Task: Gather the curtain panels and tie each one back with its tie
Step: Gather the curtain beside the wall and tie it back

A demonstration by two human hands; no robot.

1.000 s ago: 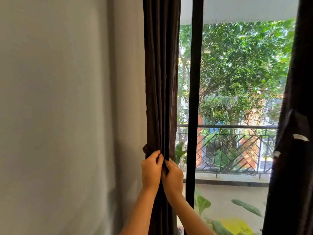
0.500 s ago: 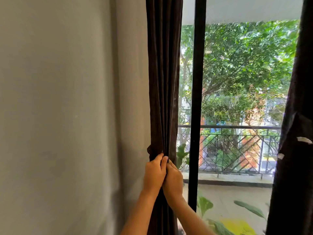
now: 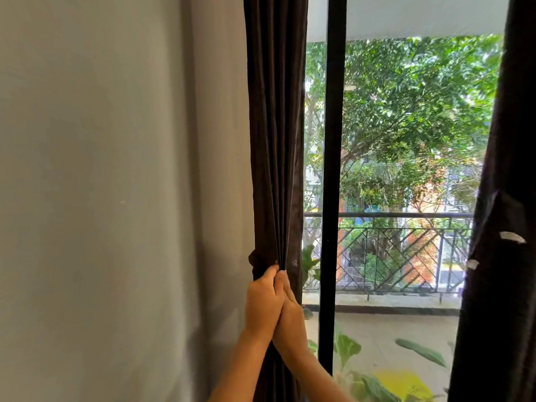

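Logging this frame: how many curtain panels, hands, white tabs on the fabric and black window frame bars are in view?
Curtain panels: 2, the left curtain panel and the right curtain panel
Hands: 2, the left hand and the right hand, both gripping the left curtain panel
White tabs: 2, both on the right curtain panel
Black frame bar: 1
Total: 7

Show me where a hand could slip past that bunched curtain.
Widest gap: before the glass, between the black frame bar and the right curtain. Open room too along the bare wall, left of the left curtain panel. Only a thin strip separates panel and bar. Crowded where the left hand and right hand grip its folds.
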